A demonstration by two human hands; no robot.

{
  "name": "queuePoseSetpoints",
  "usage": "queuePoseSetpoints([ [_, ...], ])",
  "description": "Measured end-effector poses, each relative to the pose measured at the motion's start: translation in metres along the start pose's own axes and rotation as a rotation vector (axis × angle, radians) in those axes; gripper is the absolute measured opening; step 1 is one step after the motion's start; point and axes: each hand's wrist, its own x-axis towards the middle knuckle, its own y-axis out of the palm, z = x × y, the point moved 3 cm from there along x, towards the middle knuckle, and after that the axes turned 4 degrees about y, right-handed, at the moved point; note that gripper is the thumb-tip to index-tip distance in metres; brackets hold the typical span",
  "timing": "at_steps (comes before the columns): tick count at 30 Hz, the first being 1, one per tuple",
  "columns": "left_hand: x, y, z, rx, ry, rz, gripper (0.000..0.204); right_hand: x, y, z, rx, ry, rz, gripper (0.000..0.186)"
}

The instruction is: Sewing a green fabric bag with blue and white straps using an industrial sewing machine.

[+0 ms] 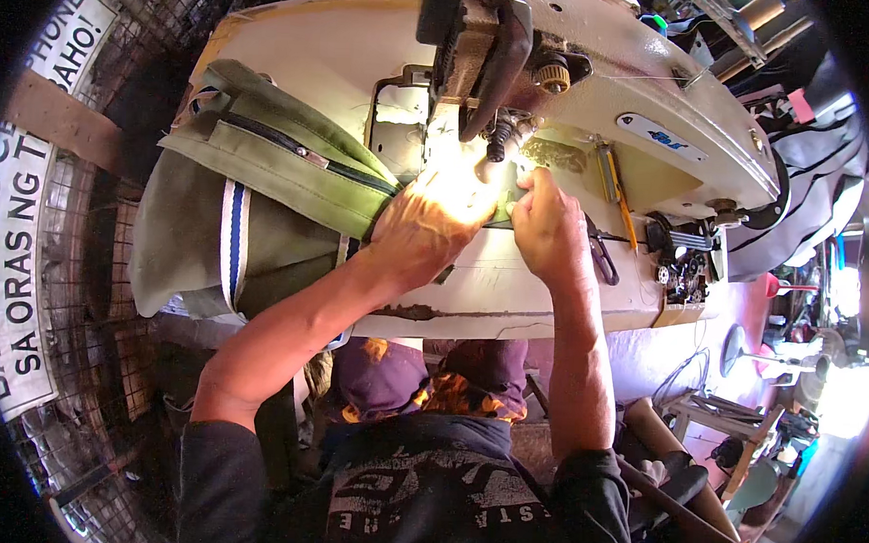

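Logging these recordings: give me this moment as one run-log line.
left hand: on green zippered fabric; right hand: beside left, curled; sewing machine: beyond hands; grips: unclear

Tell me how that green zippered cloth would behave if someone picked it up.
The green zippered cloth would probably be floppy, since it sags in loose folds. The stretch along its zipper may bend more stiffly, because stitched bands run beside it. It seems unlikely to roll, as it lies slumped on the table.
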Motion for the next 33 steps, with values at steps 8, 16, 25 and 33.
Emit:
queuePoseSetpoints([
  [8, -0.007, 0.001, 0.001, -0.021, -0.035, 0.089, 0.035, -0.004, 0.004, 0.001, 0.102, 0.226, 0.118, 0.015],
  [16, -0.005, -0.004, -0.001, 0.073, -0.01, 0.009, 0.041, -0.002, -0.002, -0.004, 0.354, 0.272, 0.179, 0.016],
  [25, -0.012, 0.013, 0.007, -0.093, -0.108, 0.075, 0.035, 0.009, 0.0, -0.006, 0.298, 0.319, 0.246, 0.017],
  [33, -0.014, 0.002, 0.006, 0.056, 0.003, -0.139, 0.03, 0.002, 0.007, -0.005, 0.189, 0.274, 0.106, 0.019],
])
